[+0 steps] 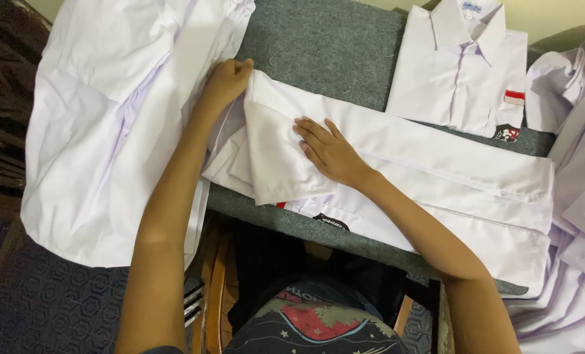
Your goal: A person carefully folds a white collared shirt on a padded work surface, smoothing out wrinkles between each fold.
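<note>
A white shirt (437, 177) lies lengthwise across the grey felt-covered table (325, 46), partly folded. My left hand (227, 82) pinches the folded corner of the shirt at its left end, fingers closed on the cloth. My right hand (328, 151) lies flat, fingers spread, pressing on the folded-over sleeve flap (273, 164). A dark badge and a red strip peek out under the shirt's near edge.
A neatly folded white collared shirt (460, 72) with a red tab and a dark badge sits at the back right. A loose white shirt (109, 124) hangs off the table's left side. More white garments (581, 131) pile at the right. A wooden chair shows below.
</note>
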